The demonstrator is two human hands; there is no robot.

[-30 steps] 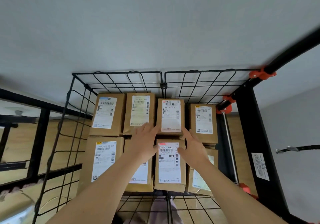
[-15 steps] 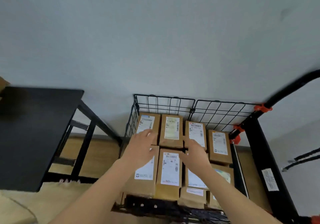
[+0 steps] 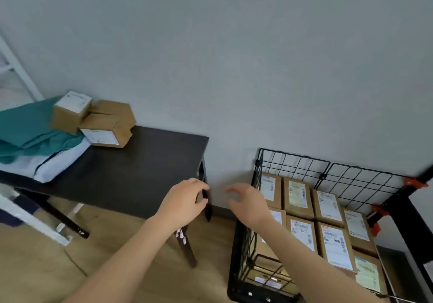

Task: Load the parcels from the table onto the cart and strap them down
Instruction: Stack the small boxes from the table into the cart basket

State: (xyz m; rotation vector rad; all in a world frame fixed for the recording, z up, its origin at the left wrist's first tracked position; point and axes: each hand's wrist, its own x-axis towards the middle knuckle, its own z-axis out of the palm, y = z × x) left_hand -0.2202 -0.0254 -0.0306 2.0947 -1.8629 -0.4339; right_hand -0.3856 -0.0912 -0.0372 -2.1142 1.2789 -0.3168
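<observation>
Three brown cardboard parcels (image 3: 103, 124) with white labels lie piled at the far left of the black table (image 3: 131, 174). The black wire cart (image 3: 295, 164) stands to the table's right, packed with several labelled brown parcels (image 3: 302, 211). My left hand (image 3: 185, 201) hovers over the table's right end, fingers loosely curled, holding nothing. My right hand (image 3: 248, 203) floats between the table and the cart's left wall, fingers relaxed and empty.
A teal cloth (image 3: 25, 127) over white fabric covers the table's left end. Orange clamps (image 3: 412, 182) fasten the cart's wire back to a black frame on the right. Wooden floor lies between table and cart. A grey wall is behind.
My view has swung left from the cart to the table. Both hands left the parcels in the cart and moved left; they are in the air now.
</observation>
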